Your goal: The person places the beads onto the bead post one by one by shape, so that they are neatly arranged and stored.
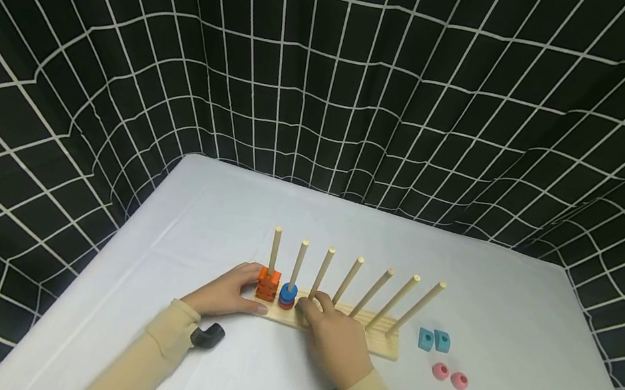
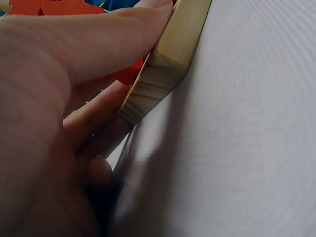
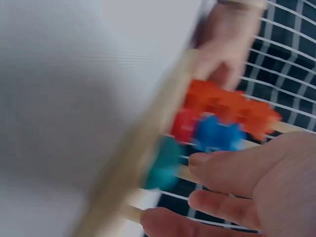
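Observation:
A wooden peg board (image 1: 385, 347) with a row of upright pegs lies on the table. My left hand (image 1: 230, 293) grips its left end, thumb along the front edge and fingers round the far side. Notched orange beads (image 1: 267, 285) are stacked on the leftmost peg. A blue bead (image 1: 288, 291) sits above a red bead (image 1: 286, 305) on the second. My right hand (image 1: 336, 341) is over the board at the third and fourth pegs, fingers loosely extended. Low on the third peg, a teal bead (image 3: 166, 165) shows in the right wrist view, apart from the fingertips.
Two light-blue blocks (image 1: 442, 340) with holes lie right of the board. Nearer the front are two round pink beads (image 1: 459, 381). White cloth (image 1: 530, 362) covers the table, and a black curtain with a white grid (image 1: 366, 82) hangs behind and at the sides.

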`<state>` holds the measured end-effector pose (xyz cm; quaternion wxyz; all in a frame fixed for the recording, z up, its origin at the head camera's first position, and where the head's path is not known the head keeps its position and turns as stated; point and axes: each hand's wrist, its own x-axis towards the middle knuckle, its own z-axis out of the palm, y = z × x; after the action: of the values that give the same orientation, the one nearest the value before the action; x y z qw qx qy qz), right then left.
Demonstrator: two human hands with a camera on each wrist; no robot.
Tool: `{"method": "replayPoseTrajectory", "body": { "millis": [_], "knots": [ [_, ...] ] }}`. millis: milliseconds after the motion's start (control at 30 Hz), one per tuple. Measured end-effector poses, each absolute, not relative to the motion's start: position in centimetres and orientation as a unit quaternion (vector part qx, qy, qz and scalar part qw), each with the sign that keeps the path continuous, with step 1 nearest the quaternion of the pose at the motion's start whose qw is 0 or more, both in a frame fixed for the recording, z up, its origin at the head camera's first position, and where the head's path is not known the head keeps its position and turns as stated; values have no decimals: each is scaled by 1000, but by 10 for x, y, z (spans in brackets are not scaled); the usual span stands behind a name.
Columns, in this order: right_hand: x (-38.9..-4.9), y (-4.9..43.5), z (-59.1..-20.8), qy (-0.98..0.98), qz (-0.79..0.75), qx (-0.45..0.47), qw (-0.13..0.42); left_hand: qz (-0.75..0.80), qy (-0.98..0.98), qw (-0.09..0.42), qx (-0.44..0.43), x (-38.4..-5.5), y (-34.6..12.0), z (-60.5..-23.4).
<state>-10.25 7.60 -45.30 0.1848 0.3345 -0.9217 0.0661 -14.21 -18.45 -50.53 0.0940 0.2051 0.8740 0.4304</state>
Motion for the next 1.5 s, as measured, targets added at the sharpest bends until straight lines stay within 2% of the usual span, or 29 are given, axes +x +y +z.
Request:
{"method": "replayPoseTrajectory", "body": {
  "millis": [233, 333, 467, 733, 967, 1067, 1300, 1500],
  "knots": [
    [-84, 121, -400, -908, 94, 363, 188, 420, 880, 101, 197, -141, -183, -503],
    [-79, 154, -383, -914, 105, 356, 161, 418, 880, 103, 200, -141, -183, -502],
    [-81, 195, -372, -950, 92, 278, 108, 416, 882, 101, 197, -142, -184, -504],
    [-107, 256, -398, -986, 114, 115, -48, 417, 884, 104, 186, -141, -187, -503],
    [-121, 278, -434, -985, 111, 52, -122, 431, 875, 111, 188, -139, -184, -498],
    [-121, 280, -443, -985, 109, 44, -124, 436, 872, 113, 191, -138, -182, -498],
    [-122, 281, -450, -987, 121, 76, -78, 424, 878, 109, 195, -138, -183, -496],
    [-123, 281, -453, -985, 137, 70, -73, 418, 881, 113, 189, -139, -184, -498]
  ]
}}
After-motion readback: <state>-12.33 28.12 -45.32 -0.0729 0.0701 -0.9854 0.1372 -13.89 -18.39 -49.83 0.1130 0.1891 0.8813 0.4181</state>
